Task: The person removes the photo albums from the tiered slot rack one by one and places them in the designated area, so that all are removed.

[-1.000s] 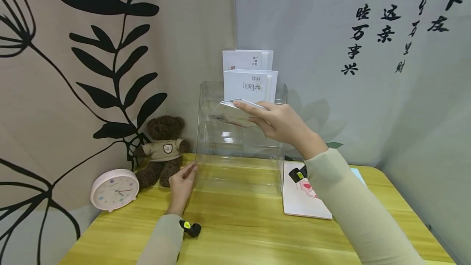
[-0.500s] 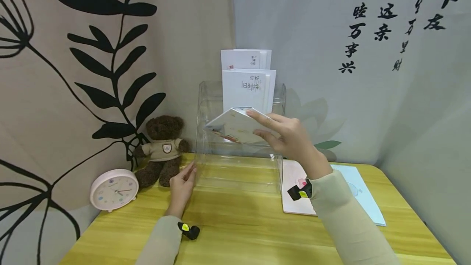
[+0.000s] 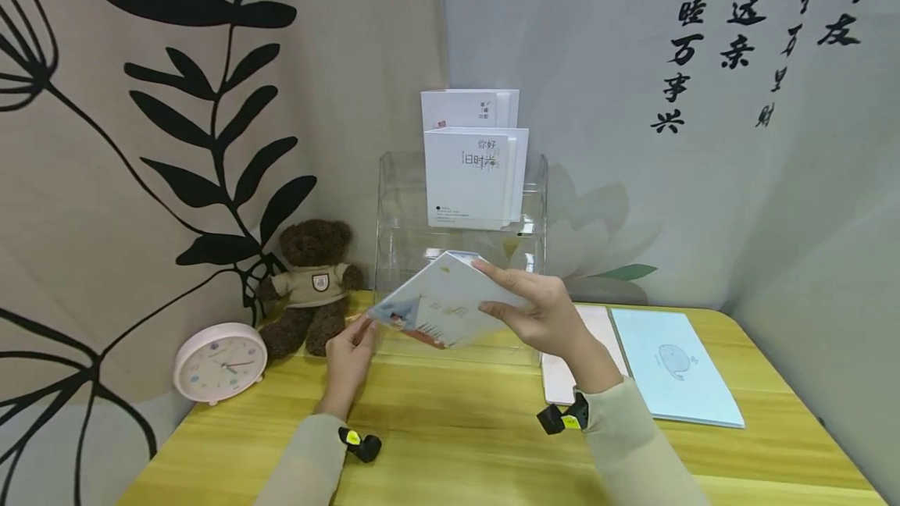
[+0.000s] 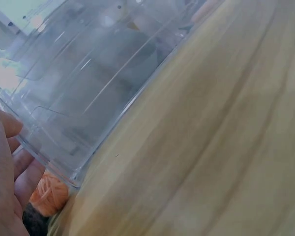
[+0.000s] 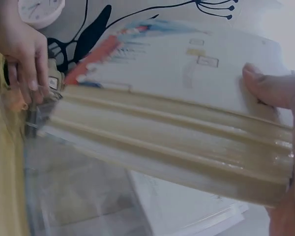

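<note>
A thick booklet (image 3: 443, 299) is pinched between the thumb and fingers (image 5: 265, 88) of the right hand (image 3: 537, 311), held tilted in the air just in front of the clear acrylic rack (image 3: 394, 248), low down near the bottom tier. Its illustrated cover is turned up toward the head camera and the page edges are seen from the wrist view. The left hand (image 3: 348, 354) is laid against the rack's lower left corner with fairly straight, relaxed fingers (image 4: 10, 162), nothing being gripped there. Two white booklets (image 3: 474, 174) are already stood upright in the rack's upper tiers. A pale blue booklet (image 3: 675, 365) and a white one (image 3: 562, 373) are lying flat on the wooden table (image 3: 457, 443) to the right. A teddy bear (image 3: 309, 283) and a pink clock (image 3: 219, 361) are parked on the left.
</note>
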`<state>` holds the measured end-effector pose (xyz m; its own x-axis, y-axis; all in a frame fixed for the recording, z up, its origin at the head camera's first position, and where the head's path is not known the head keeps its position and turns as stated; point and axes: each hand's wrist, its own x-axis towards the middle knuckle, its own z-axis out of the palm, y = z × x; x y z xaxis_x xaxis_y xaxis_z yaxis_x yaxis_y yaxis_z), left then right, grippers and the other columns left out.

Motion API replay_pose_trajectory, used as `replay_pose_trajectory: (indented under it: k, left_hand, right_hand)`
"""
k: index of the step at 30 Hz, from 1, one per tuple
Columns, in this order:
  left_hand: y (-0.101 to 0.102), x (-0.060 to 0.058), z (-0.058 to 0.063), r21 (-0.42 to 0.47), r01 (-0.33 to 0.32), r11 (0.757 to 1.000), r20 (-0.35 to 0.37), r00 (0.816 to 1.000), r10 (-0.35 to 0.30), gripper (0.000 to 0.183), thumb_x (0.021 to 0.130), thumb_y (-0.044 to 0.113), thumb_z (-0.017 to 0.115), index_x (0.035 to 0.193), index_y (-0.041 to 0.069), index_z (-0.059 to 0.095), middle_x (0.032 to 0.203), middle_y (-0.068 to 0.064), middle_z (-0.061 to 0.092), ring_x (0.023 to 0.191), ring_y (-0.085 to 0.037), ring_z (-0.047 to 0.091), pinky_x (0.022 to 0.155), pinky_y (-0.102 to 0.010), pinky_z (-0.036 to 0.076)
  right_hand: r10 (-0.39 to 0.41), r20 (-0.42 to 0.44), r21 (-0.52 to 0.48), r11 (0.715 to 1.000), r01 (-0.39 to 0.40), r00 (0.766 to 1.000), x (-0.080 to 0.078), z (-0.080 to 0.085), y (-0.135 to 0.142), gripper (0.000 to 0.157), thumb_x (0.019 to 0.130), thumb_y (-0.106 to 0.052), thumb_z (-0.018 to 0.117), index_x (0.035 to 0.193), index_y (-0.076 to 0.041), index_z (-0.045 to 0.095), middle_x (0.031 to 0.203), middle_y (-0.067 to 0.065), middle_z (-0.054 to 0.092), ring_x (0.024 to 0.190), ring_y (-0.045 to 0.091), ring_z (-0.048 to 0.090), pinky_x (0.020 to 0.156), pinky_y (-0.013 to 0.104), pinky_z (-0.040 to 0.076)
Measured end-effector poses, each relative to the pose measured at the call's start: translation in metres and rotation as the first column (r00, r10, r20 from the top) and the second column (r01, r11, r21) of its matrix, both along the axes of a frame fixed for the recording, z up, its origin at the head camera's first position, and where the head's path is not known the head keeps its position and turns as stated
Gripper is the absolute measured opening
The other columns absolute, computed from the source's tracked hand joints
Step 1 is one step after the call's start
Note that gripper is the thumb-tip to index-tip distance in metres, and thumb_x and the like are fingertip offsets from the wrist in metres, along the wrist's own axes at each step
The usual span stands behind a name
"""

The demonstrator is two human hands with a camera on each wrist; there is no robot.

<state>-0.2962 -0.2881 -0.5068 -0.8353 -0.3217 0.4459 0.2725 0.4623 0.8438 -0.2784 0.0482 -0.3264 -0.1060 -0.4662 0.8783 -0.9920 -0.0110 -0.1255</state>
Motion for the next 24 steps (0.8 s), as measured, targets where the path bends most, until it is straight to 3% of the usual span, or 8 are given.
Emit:
replay_pose_trajectory:
  k: [2, 5, 6, 7, 10, 13, 19, 24]
  left_hand:
    - [0.001, -0.001, 0.0, 0.012, 0.004, 1.0, -0.002, 1.0, -0.004, 0.035, 0.1, 0.016, 0.065, 0.135, 0.022, 0.067, 0.112, -0.006, 0.074, 0.094, -0.021, 0.073, 0.062, -0.033, 0.058]
    - [0.002, -0.001, -0.001, 0.025, 0.015, 1.0, -0.005, 1.0, -0.015, 0.035, 0.1, 0.02, 0.066, 0.135, 0.025, 0.067, 0.113, -0.003, 0.074, 0.096, -0.02, 0.072, 0.067, -0.028, 0.059]
    - [0.002, -0.001, 0.0, 0.027, 0.014, 1.0, -0.014, 1.0, -0.014, 0.034, 0.1, 0.024, 0.067, 0.134, 0.024, 0.068, 0.124, 0.0, 0.071, 0.109, -0.021, 0.069, 0.076, -0.028, 0.059]
    - [0.001, -0.002, 0.0, 0.016, 0.007, 1.0, -0.028, 1.0, -0.006, 0.035, 0.099, 0.029, 0.068, 0.133, 0.022, 0.068, 0.123, 0.0, 0.071, 0.109, -0.021, 0.069, 0.085, -0.028, 0.057]
    - [-0.001, -0.003, 0.001, 0.002, -0.005, 1.0, -0.053, 0.999, 0.005, 0.034, 0.099, 0.028, 0.068, 0.132, 0.021, 0.069, 0.123, -0.001, 0.071, 0.109, -0.021, 0.069, 0.083, -0.021, 0.056]
    - [-0.003, -0.003, 0.002, -0.018, -0.017, 1.0, -0.061, 0.998, 0.016, 0.033, 0.099, 0.026, 0.068, 0.131, 0.02, 0.07, 0.122, -0.002, 0.071, 0.107, -0.022, 0.07, 0.083, -0.023, 0.056]
    - [-0.005, -0.003, 0.002, -0.011, -0.012, 1.0, -0.027, 1.0, 0.012, 0.034, 0.099, 0.029, 0.067, 0.133, 0.023, 0.069, 0.122, 0.001, 0.071, 0.108, -0.019, 0.069, 0.085, -0.036, 0.058]
    - [-0.002, -0.003, -0.001, 0.001, -0.008, 1.0, -0.013, 1.0, 0.008, 0.034, 0.099, 0.03, 0.067, 0.133, 0.025, 0.068, 0.122, 0.003, 0.071, 0.108, -0.016, 0.069, 0.085, -0.03, 0.057]
  right_hand:
    - [0.054, 0.071, 0.012, 0.998, -0.055, 0.996, 0.001, -0.01, 0.0, 0.074, 0.075, 0.012, 0.082, 0.142, -0.004, 0.058, 0.125, 0.014, 0.069, 0.097, 0.023, 0.073, 0.076, 0.029, 0.06]
    - [0.129, 0.223, 0.06, 0.988, -0.145, 0.966, 0.002, -0.025, 0.001, 0.069, 0.079, 0.011, 0.08, 0.143, -0.004, 0.057, 0.122, 0.017, 0.07, 0.096, 0.024, 0.073, 0.074, 0.031, 0.061]
    - [0.136, 0.274, 0.089, 0.982, -0.166, 0.952, 0.002, -0.029, 0.002, 0.067, 0.082, 0.008, 0.079, 0.144, -0.006, 0.057, 0.121, 0.016, 0.07, 0.096, 0.023, 0.074, 0.073, 0.031, 0.061]
    - [0.138, 0.328, 0.123, 0.974, -0.188, 0.934, 0.002, -0.033, 0.003, 0.065, 0.085, 0.005, 0.078, 0.144, -0.007, 0.056, 0.122, 0.015, 0.07, 0.096, 0.022, 0.074, 0.073, 0.032, 0.061]
    - [0.106, 0.458, 0.231, 0.944, -0.234, 0.882, 0.004, -0.04, 0.004, 0.058, 0.091, -0.005, 0.075, 0.145, -0.011, 0.056, 0.123, 0.01, 0.071, 0.096, 0.017, 0.073, 0.072, 0.031, 0.061]
    - [0.07, 0.523, 0.309, 0.913, -0.266, 0.849, 0.004, -0.045, 0.004, 0.053, 0.093, -0.011, 0.074, 0.144, -0.012, 0.058, 0.124, 0.006, 0.071, 0.094, 0.013, 0.073, 0.072, 0.031, 0.06]
    - [0.008, 0.515, 0.389, 0.889, -0.242, 0.857, 0.0, -0.05, 0.002, 0.051, 0.095, -0.018, 0.072, 0.144, -0.012, 0.058, 0.122, 0.001, 0.071, 0.092, 0.007, 0.07, 0.077, 0.028, 0.058]
    - [-0.134, 0.48, 0.504, 0.851, -0.148, 0.867, -0.002, -0.057, 0.001, 0.051, 0.096, -0.03, 0.072, 0.144, -0.02, 0.059, 0.122, -0.004, 0.071, 0.075, -0.002, 0.059, 0.075, 0.024, 0.053]
